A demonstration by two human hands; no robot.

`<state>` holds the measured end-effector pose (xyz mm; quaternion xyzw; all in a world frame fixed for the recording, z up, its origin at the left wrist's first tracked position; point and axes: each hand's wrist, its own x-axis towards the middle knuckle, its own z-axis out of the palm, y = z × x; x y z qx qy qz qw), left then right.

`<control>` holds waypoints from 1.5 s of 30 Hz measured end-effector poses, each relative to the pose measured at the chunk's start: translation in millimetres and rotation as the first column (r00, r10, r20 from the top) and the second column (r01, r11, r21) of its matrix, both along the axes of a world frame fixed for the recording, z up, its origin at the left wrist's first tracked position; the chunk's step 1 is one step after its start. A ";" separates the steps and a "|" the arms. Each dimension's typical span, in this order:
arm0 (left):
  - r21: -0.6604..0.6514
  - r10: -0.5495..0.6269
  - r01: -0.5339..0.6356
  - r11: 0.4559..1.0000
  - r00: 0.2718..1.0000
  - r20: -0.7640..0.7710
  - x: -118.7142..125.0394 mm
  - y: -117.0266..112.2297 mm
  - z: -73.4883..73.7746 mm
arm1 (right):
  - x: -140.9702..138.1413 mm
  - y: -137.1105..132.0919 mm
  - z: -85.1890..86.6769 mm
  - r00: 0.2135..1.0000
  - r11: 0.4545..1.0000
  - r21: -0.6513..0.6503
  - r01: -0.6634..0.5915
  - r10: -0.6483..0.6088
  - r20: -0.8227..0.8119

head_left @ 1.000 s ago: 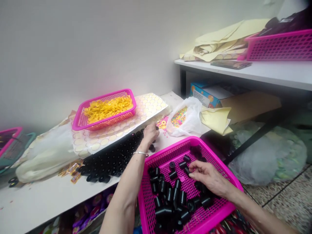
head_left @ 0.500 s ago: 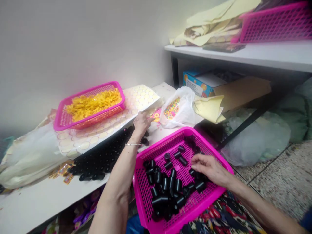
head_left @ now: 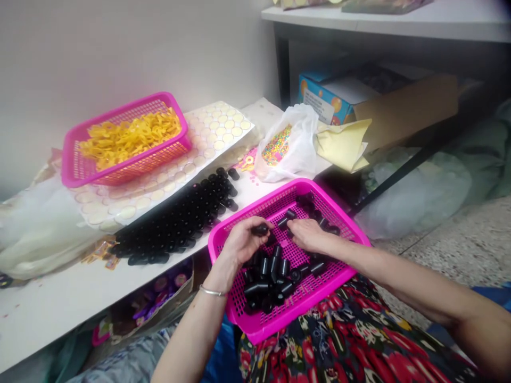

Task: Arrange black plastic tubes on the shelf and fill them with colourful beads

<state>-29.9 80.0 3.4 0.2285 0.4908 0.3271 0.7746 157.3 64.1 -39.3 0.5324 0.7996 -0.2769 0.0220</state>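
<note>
A pink basket (head_left: 303, 310) rests on my lap with several short black tubes (head_left: 271, 276) loose inside. My left hand (head_left: 242, 242) is over the basket's left half, fingers closed around a black tube (head_left: 261, 230). My right hand (head_left: 306, 234) reaches in from the right, fingertips down among the tubes at the basket's middle; whether it grips one is hidden. On the white shelf (head_left: 59, 303) to the left, many black tubes stand packed in rows (head_left: 179, 218).
A second pink basket (head_left: 120, 139) of yellow rings sits on a sheet of round stickers (head_left: 207, 143). A plastic bag of coloured beads (head_left: 279, 146), yellow paper (head_left: 343, 143), a blue box (head_left: 319, 96) and a cardboard box (head_left: 407, 103) lie behind. Floor at right.
My left hand left the standing rows on the shelf and came back into the lap basket, taking hold of a tube. The view tilted downward.
</note>
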 end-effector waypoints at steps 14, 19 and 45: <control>0.165 -0.007 -0.001 0.986 0.999 0.052 6.2 -24.7 -2.6 | 11.7 -31.1 26.0 0.690 0.974 0.098 0.205 -0.072 -0.721; 0.255 0.012 -0.003 0.967 0.999 -0.033 17.3 -28.0 -2.1 | 13.6 -33.8 25.1 0.692 0.974 0.098 0.202 -0.071 -0.719; 0.289 0.453 0.845 0.450 0.062 -0.889 -8.4 118.8 4.3 | 29.1 -19.2 21.2 0.894 0.938 0.197 0.285 -0.185 -0.409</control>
